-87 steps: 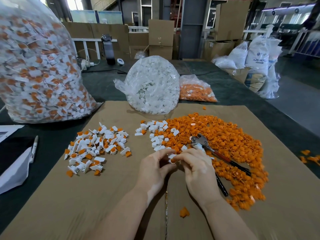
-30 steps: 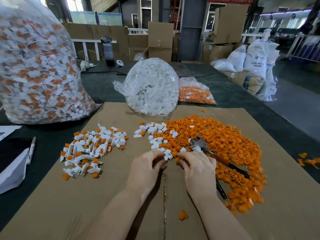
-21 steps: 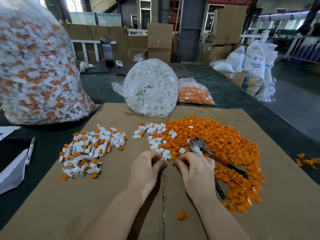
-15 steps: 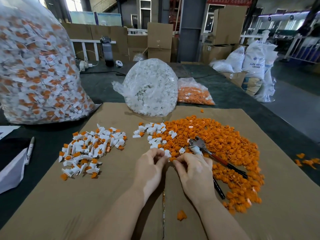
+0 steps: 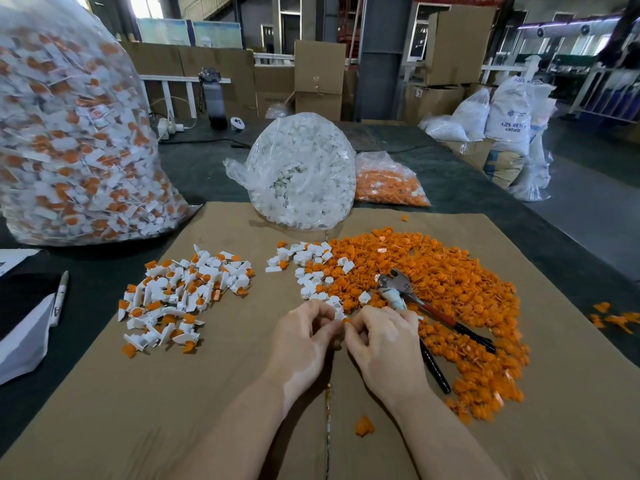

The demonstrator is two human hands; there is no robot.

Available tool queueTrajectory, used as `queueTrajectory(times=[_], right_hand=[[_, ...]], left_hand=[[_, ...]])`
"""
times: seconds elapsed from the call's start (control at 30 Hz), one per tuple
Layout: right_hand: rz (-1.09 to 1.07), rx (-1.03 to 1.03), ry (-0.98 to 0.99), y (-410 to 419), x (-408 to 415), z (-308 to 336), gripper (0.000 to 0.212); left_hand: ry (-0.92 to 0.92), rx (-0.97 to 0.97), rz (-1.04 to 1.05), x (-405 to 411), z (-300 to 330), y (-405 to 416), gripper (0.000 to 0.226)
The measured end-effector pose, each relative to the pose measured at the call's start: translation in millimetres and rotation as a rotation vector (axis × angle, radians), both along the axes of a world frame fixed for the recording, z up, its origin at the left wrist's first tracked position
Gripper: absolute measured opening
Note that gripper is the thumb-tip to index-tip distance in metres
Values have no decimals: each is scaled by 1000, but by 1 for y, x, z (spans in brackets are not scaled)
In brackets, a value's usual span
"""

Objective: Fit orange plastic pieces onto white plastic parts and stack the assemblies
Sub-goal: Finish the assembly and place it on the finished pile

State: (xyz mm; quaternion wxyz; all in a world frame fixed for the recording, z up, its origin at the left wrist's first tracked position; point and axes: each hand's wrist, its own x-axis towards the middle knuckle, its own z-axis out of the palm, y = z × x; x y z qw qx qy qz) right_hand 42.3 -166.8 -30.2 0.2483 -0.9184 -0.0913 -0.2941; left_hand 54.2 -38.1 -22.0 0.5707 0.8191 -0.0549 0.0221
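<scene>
Nearest, the left hand (image 5: pixel 304 337) and right hand (image 5: pixel 384 341) meet fingertip to fingertip, pinching a small white part (image 5: pixel 338 312) and an orange piece (image 5: pixel 347 321); their pointing is too small to tell. Bare cardboard (image 5: pixel 173 410) spreads around the wrists. Beyond, the orange pile (image 5: pixel 450 289) carries pliers (image 5: pixel 408 299); the assemblies (image 5: pixel 180 292) lie left.

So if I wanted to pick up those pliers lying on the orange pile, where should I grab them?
Grab the pliers by their two black handles, coming from above on the near right side. The handles are long, spread apart and point toward the person, while the metal head is short and half sunk among the orange pieces.
</scene>
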Motion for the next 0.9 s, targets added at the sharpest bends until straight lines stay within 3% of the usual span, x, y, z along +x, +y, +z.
queueTrajectory(times=[0.13, 0.23, 0.3, 0.43, 0.63, 0.9], right_hand=[[33, 51, 4, -1, -2, 3, 17], [75, 135, -11, -2, -4, 6, 9], [88, 138, -5, -2, -4, 6, 20], [129, 98, 48, -2, -5, 9, 33], [136, 98, 28, -2, -5, 11, 22], [144, 65, -6, -2, -4, 11, 24]], left_hand=[[40, -171, 27, 1, 3, 0, 5], [39, -272, 36, 1, 4, 1, 17], [39, -307, 23, 1, 4, 2, 21], [37, -309, -8, 0, 5, 3, 24], [26, -238, -27, 0, 5, 4, 20], [23, -241, -10, 1, 4, 2, 15]])
